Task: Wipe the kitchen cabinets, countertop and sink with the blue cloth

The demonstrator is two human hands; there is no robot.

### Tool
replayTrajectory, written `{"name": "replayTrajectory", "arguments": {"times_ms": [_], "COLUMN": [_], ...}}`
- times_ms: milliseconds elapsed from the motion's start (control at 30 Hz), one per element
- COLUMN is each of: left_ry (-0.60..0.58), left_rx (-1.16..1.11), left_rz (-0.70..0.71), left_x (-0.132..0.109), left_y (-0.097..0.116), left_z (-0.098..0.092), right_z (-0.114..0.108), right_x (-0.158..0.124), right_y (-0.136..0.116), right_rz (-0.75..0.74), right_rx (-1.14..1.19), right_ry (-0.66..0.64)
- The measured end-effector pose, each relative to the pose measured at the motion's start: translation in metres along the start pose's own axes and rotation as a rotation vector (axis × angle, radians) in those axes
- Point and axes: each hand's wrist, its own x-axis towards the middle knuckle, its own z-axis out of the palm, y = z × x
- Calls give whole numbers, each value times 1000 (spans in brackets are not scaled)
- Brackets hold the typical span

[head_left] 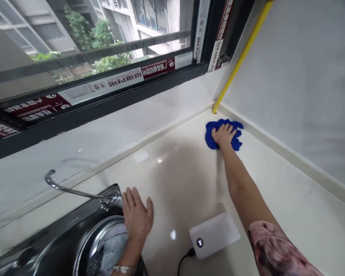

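My right hand (224,134) lies with spread fingers on a crumpled blue cloth (211,140), pressing it flat on the white countertop (172,184) close to the back corner. The cloth's ragged edges stick out around the hand. My left hand (137,214) rests palm down at the right edge of the dark sink (66,230), its fingers stretched out and holding nothing. A metal strainer bowl (115,226) with a greyish cloth or pad in it sits in the sink, partly hidden by my left wrist.
Between my arms lies a white power bank (215,234) with a black cable (184,259). A curved chrome faucet (74,191) rises behind the sink. The yellow pipe (243,55) meets the counter in the corner. A dark window frame (103,103) runs above the back wall.
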Motion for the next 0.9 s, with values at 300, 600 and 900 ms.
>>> {"name": "replayTrajectory", "arguments": {"times_ms": [300,600,900], "left_ry": [47,68,65], "left_rx": [-30,-83,-202], "left_rz": [24,-75,-86], "left_x": [-2,-4,-5], "left_y": [7,14,12], "left_z": [-6,-1,3], "right_z": [36,37,44], "right_x": [-115,-263,-296], "right_y": [-176,-237,-217], "right_rz": [-511,-1069,-1363], "right_rx": [-8,164,255], "right_ry": [20,-122,-334]}}
